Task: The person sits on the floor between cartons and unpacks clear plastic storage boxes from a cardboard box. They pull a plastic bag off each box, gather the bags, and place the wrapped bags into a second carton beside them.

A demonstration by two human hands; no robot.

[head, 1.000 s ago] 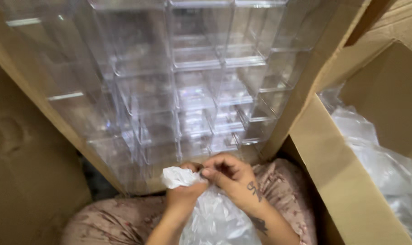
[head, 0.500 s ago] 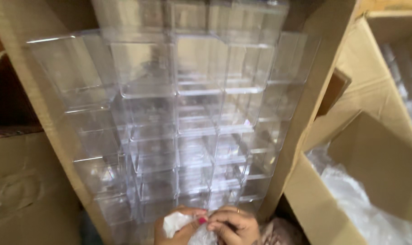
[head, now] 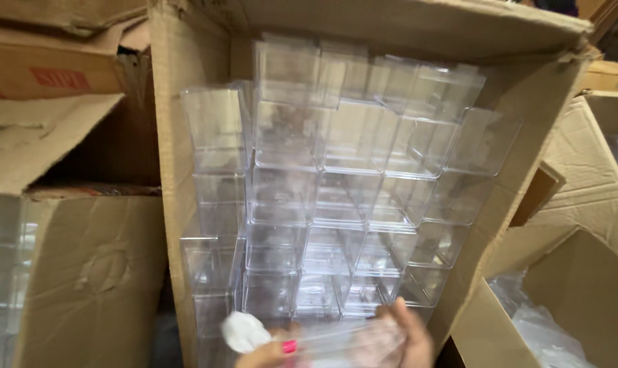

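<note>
Both hands sit at the bottom edge of the view, just below the stack of clear boxes (head: 343, 197) that fills the big carton (head: 186, 136). The left hand (head: 268, 354), mostly cut off by the frame, has a pink-painted nail showing and pinches a white cloth (head: 244, 332) that bulges up toward the lowest boxes. The right hand (head: 401, 337) is blurred; its fingers curl around something clear, a box or a film held against the bottom of the stack, and I cannot tell which, nor how tightly the grip closes. The clear thing spans between the two hands, touching both.

The boxes stand in rows of about four across and about five deep as seen, so roughly twenty; an exact count is not possible because the walls are see-through and overlap. They press against the carton's left wall and come close to its right wall, leaving little free room inside.

Left of the carton stand two more cardboard boxes, one above the other, with a torn flap (head: 43, 136). Right of it are two open cartons; the nearer one (head: 581, 286) holds crumpled plastic bag (head: 534, 327).
</note>
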